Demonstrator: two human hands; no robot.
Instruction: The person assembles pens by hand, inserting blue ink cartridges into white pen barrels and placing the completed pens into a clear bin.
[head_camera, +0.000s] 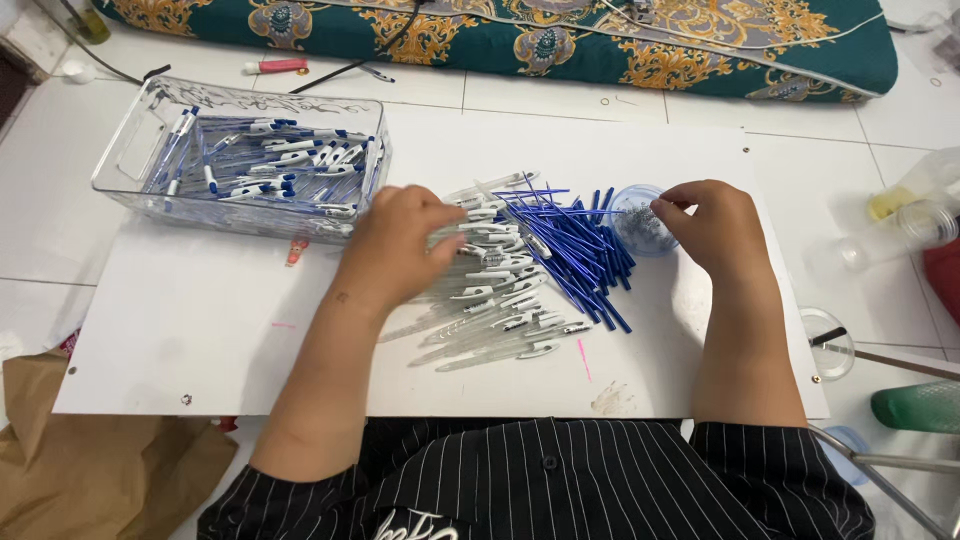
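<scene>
Clear pen barrels (490, 300) lie heaped mid-board beside blue refills (580, 250); left hand (400, 245) curls around one barrel, right hand (715, 225) pinches at the small cup of springs (640, 220). Assembly in hand; next needs a careful fingertip pick

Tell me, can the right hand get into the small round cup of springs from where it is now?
Probably yes. The right hand sits at the rim of the small clear cup, fingertips already over its open top. Nothing covers the cup; the blue refills lie beside it, on the left, not across the hand's way.
</scene>
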